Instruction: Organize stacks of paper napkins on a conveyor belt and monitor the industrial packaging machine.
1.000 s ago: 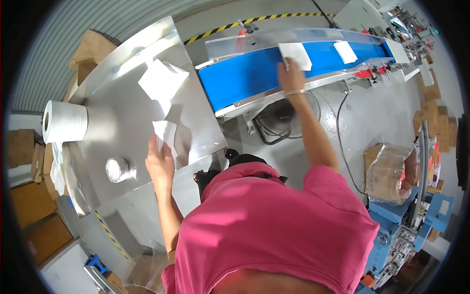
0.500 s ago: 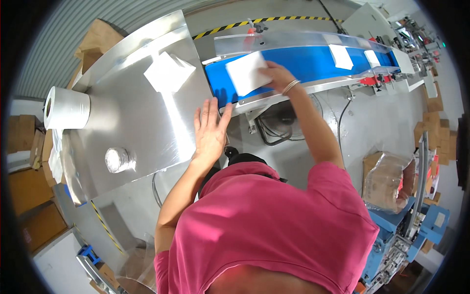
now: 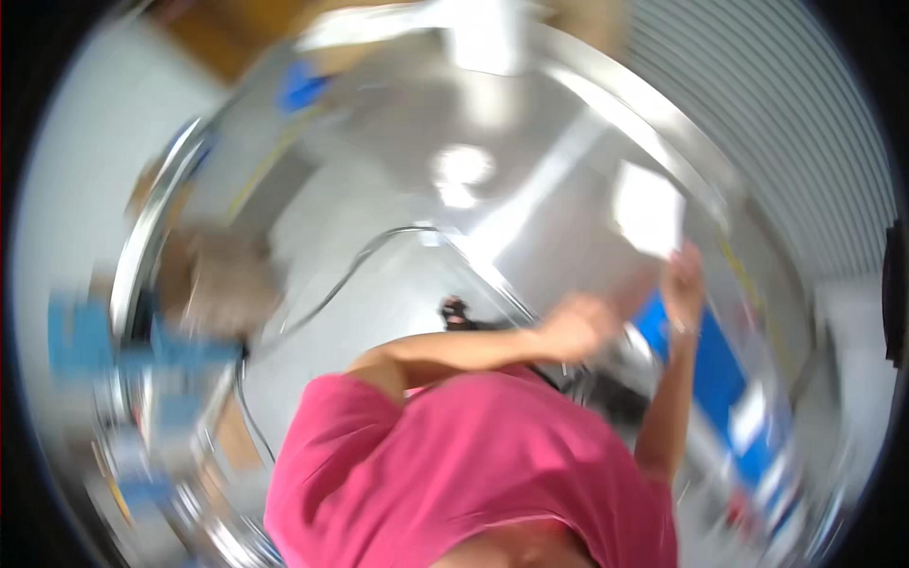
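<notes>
blurry. white sheet (image 3: 649, 209) on metal desk (image 3: 563, 241), right side. right hand (image 3: 683, 282) at sheet's near corner, can't tell if grasping. left hand (image 3: 579, 325) near it, looks curled, contents unclear. blue belt (image 3: 717, 379) beside right forearm, white piece (image 3: 747, 418) on it.

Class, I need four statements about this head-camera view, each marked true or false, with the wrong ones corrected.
1. The right hand is nearer the white sheet than the left hand is. True.
2. The shirt is green. False: the shirt is pink.
3. The blue belt is on the person's right. True.
4. The left hand touches the white roll. False: they are well apart.
</notes>
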A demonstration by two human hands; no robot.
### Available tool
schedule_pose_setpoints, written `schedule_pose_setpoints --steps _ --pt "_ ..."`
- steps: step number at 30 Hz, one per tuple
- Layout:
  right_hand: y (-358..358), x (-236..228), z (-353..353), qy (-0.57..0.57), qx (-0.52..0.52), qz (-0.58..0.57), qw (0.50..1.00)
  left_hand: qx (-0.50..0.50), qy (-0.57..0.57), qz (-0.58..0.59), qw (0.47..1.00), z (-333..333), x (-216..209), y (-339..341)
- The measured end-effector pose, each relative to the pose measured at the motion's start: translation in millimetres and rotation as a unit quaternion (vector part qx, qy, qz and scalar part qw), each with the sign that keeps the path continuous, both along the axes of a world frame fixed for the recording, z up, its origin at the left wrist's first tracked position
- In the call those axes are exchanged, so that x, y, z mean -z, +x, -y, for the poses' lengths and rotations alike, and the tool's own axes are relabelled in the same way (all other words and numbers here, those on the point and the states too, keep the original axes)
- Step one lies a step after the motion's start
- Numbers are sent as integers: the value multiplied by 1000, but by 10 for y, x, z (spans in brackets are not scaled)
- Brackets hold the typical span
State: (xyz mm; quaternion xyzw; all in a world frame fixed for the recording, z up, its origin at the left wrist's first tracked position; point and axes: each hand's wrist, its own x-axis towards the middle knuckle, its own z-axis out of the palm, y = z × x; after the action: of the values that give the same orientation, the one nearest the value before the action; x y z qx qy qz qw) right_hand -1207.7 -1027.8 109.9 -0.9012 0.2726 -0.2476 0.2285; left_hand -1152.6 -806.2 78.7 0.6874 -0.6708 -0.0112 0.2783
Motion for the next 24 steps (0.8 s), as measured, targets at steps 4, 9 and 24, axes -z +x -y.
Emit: schedule_pose_setpoints --steps 4,9,24 --pt "498 -430 100 233 188 -168 939 -55 -30 -11 998 -203 -219 97" --pt "519 723 1018 406 82 -58 908 -234 -5 -75 969 -997 -322 530" --pt "2181 -1268 -2158 146 6 129 981 -295 -231 -483 791 -3071 -914 2152"
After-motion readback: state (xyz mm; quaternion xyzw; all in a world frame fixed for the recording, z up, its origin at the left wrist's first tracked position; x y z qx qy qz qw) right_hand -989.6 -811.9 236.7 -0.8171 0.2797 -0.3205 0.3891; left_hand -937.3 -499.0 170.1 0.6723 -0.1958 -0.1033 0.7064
